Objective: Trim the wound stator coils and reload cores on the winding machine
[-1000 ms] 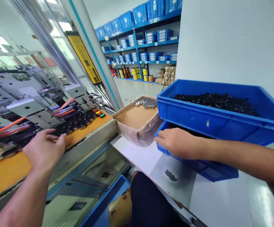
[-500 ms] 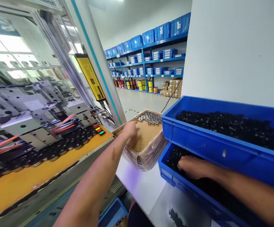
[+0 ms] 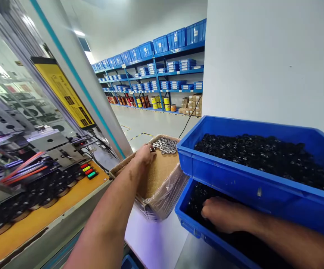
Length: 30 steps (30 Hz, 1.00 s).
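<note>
My left hand (image 3: 146,154) reaches into a plastic-lined cardboard box (image 3: 162,198), at its far left side. Its fingers are pinched on a small shiny metal part (image 3: 152,149), beside the cluster of round metal parts (image 3: 166,145) lying on brown card at the box's far end. My right hand (image 3: 216,213) is down inside the lower blue bin (image 3: 188,224), among small black parts (image 3: 197,198). Its fingers are curled, and their tips are hidden, so what they grip does not show.
An upper blue bin (image 3: 220,164) full of black parts is stacked over the lower one. To the left runs a machine with an orange work surface (image 3: 75,196), black round pieces (image 3: 50,194) and coloured buttons (image 3: 88,170). Blue shelving (image 3: 156,74) stands behind.
My view has swung right, so the machine slides leftward. My left hand's fingers have drawn together at the metal parts. The right hand stays in the lower bin, its fingers more curled.
</note>
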{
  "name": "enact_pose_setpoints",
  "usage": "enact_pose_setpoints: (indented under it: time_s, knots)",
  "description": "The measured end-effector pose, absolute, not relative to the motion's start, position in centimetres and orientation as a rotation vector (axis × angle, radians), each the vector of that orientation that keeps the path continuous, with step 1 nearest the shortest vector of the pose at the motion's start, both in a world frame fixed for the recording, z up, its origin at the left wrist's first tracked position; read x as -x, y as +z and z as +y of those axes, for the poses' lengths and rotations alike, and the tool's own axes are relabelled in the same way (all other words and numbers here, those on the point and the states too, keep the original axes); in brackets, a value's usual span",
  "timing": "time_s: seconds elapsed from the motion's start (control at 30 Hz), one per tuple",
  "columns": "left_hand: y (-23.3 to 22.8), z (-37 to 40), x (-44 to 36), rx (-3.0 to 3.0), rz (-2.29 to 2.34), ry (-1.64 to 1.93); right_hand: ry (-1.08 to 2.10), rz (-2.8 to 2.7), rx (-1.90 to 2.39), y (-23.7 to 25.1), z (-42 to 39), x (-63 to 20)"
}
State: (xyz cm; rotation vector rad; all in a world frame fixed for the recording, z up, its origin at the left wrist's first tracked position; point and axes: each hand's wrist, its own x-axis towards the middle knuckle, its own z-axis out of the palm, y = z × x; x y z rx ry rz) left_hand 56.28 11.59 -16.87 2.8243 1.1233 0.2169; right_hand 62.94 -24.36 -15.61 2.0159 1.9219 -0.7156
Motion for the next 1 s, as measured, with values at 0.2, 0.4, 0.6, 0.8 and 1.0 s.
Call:
enact_pose_setpoints:
  time_s: [0.2,0.4,0.6,0.8,1.0]
  knots:
    - [-16.7,9.2,-54.6,-2.894,0.984,0.127,-0.714,1.934,-2.013,-16.0,-24.4,-62.9]
    - [-16.6,4.6,-50.8,-2.902,0.902,0.048,-0.679,1.930,-2.025,-16.7,-24.3,-63.0]
    - [-15.6,0.5,-49.1,-2.885,0.959,0.099,-0.545,1.829,-2.097,-17.2,-24.2,-62.8]
    - [-14.5,-2.6,-48.1,-2.897,0.948,0.128,-0.547,1.770,-2.206,-17.4,-24.2,-62.8]
    - [-14.2,-3.6,-47.1,-2.651,0.912,0.291,-0.494,1.863,-2.192,-17.7,-24.8,-62.6]
